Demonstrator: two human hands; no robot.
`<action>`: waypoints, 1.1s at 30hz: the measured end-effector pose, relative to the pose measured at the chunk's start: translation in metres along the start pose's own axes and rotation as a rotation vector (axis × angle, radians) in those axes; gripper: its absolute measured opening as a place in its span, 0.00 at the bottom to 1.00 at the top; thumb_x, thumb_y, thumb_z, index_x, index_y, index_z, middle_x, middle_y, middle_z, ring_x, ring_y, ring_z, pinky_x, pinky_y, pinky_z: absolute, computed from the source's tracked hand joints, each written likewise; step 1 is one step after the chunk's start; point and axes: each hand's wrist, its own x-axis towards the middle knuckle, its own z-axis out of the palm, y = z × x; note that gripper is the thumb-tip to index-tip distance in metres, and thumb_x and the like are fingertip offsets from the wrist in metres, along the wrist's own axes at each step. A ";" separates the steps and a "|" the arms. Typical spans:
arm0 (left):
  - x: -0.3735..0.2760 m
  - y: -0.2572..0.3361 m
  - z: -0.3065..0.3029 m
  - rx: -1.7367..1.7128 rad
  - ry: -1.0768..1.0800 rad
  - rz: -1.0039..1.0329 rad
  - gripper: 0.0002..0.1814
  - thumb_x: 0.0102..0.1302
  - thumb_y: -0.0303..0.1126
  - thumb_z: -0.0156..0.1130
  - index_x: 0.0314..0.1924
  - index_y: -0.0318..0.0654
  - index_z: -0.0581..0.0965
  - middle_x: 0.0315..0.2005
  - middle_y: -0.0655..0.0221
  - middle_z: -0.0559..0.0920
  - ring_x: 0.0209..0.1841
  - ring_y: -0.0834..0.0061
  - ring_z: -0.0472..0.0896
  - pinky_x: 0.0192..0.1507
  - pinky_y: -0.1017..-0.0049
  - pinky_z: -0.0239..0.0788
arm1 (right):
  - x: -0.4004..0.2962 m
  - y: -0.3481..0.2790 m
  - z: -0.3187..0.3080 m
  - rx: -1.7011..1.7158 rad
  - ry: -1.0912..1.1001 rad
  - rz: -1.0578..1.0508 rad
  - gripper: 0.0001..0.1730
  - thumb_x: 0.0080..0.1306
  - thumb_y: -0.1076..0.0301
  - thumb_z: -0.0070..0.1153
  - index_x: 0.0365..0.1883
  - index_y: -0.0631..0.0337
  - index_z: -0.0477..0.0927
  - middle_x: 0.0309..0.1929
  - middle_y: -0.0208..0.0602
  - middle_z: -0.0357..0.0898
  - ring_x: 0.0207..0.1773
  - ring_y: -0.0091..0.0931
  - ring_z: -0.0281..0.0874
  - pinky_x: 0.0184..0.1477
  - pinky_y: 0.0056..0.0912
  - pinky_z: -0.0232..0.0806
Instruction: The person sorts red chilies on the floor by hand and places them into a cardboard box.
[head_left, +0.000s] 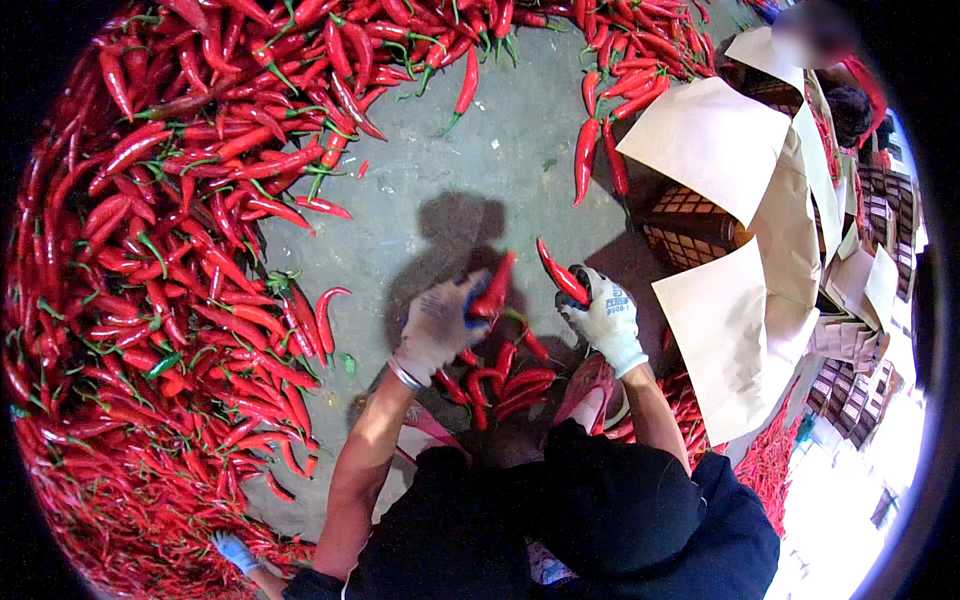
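Note:
My left hand (442, 319), in a white work glove with a blue palm, grips a red chili pepper (496, 285); hand and pepper are blurred. On the other side, my right hand (604, 311) wears a white glove with dark fingertips that bears writing. A curved red chili (559, 271) is held in it, its pointed tip up and to the left. Between my feet, below both hands, lies a small group of red chilies (517, 386) on the grey floor (360, 247). My left fingers hide part of that group.
A large heap of red chilies (210, 150) curves along the left and top. To the right stands a plastic crate (686, 229) lined with brown paper (709, 142). Stacked crates (851, 397) are farther right. A co-worker's blue-gloved hand (236, 551) touches the heap at lower left. Another person (862, 97) is at upper right.

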 end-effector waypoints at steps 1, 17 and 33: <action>-0.004 0.002 0.002 0.037 -0.016 0.102 0.35 0.49 0.43 0.70 0.58 0.44 0.72 0.38 0.55 0.81 0.42 0.53 0.80 0.45 0.59 0.71 | 0.000 -0.003 -0.006 0.129 -0.004 -0.021 0.29 0.52 0.57 0.66 0.52 0.57 0.74 0.40 0.47 0.80 0.43 0.42 0.79 0.45 0.41 0.70; 0.074 0.156 -0.117 -1.041 -0.051 0.285 0.22 0.59 0.33 0.65 0.53 0.35 0.73 0.40 0.66 0.81 0.41 0.79 0.79 0.44 0.73 0.73 | -0.065 -0.050 -0.141 1.016 0.579 -0.181 0.32 0.54 0.66 0.65 0.57 0.64 0.68 0.47 0.37 0.75 0.43 0.28 0.77 0.50 0.32 0.71; 0.217 0.205 -0.104 -0.181 0.222 0.276 0.23 0.55 0.43 0.66 0.45 0.36 0.76 0.31 0.52 0.79 0.35 0.54 0.80 0.41 0.61 0.72 | -0.098 0.063 -0.217 0.854 1.001 0.144 0.33 0.59 0.72 0.61 0.61 0.72 0.66 0.55 0.45 0.74 0.57 0.31 0.73 0.62 0.31 0.63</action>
